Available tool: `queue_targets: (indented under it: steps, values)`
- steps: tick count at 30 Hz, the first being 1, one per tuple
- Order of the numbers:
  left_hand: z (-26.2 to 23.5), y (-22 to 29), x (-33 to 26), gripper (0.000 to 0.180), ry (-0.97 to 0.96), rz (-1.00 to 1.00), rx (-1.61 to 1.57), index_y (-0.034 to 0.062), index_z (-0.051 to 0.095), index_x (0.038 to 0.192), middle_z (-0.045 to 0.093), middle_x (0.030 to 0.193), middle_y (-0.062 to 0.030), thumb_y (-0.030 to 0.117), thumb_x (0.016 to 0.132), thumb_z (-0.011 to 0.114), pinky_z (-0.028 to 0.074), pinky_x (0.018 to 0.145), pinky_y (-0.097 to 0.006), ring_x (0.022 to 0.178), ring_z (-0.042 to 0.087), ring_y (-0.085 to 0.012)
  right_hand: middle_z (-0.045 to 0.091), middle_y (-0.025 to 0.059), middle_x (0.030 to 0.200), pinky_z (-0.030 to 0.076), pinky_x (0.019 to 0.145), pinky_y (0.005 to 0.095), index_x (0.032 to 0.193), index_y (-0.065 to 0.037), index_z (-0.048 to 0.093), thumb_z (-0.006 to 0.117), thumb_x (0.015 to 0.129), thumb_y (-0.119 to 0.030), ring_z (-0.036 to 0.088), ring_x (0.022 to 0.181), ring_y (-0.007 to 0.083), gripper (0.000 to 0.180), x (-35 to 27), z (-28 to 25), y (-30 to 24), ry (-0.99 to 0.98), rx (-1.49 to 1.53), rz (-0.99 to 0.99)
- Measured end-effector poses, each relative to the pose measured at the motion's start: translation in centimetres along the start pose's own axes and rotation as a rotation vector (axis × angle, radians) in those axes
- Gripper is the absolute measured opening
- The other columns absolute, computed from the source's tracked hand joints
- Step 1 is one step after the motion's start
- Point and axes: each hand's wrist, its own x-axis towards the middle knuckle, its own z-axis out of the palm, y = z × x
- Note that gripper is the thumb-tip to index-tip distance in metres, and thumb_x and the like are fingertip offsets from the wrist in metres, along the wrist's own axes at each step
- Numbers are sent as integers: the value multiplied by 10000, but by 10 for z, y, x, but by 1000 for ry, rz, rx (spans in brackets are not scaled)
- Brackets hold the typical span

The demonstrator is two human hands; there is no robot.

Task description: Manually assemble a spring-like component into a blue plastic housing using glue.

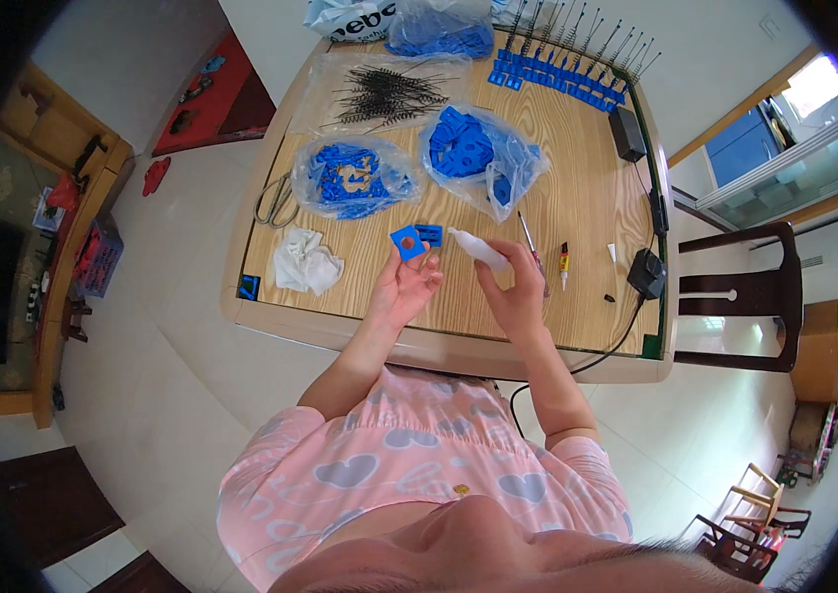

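Note:
Between its thumb and fingers, my left hand [407,287] holds a small square blue plastic piece [403,247] with a round, brownish centre. Just right of it, my right hand [513,287] grips a white squeeze bottle [478,249], its narrow nozzle pointing left toward the blue piece. The nozzle and the piece are apart. Behind them on the table lies another blue plastic part [429,234]. A crumpled white cloth [307,261] lies to the left of my left hand. To the right of my right hand are a slim pen-like tool [528,234] and a small yellow-and-black tube [564,265].
Beyond my hands, clear bags hold small blue parts [355,180] and larger blue pieces [460,143]. Black springs [389,96] lie on plastic. Blue holders with upright springs [562,79] line the far right. Scissors [274,201] rest at left; a black adapter [647,274] with cable sits right.

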Motion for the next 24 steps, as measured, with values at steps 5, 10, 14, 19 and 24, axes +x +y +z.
queue_targets:
  steps: [5,10,14,19,24]
  values:
    - [-2,1,1,357,-28,-10,-4,144,619,1141,655,1084,-47,390,884,598,438,806,-363,988,530,-209,586,138,910,478,689,377,1017,-32,580,688,772,-43,600,829,318,268,-7,6,-4,-76,-24,-50]
    - [-3,1,-1,335,-56,-2,8,173,623,1137,640,1114,-33,390,883,602,441,816,-369,1076,536,-198,577,133,897,483,675,393,1015,-43,580,690,781,-71,597,818,321,260,-11,14,-5,-153,-20,-38]
    - [-4,1,-2,336,-57,10,20,177,624,1136,631,1129,-30,394,880,605,440,823,-369,1083,535,-202,579,134,899,484,678,395,1014,-40,580,689,781,-73,598,825,321,259,-12,17,-3,-165,-36,-33]
    - [-6,1,0,386,-35,3,43,151,615,1154,637,1130,-30,406,865,621,430,836,-363,1050,532,-213,588,137,907,488,691,384,1020,-34,579,686,778,-66,601,834,321,267,-11,15,-3,-144,-10,-31]
    - [-4,2,0,348,-115,-16,6,164,613,1095,662,1018,-20,449,913,532,431,837,-369,972,537,-187,611,148,935,490,741,352,1042,-20,568,687,774,-34,623,866,291,294,-13,9,6,13,107,91]
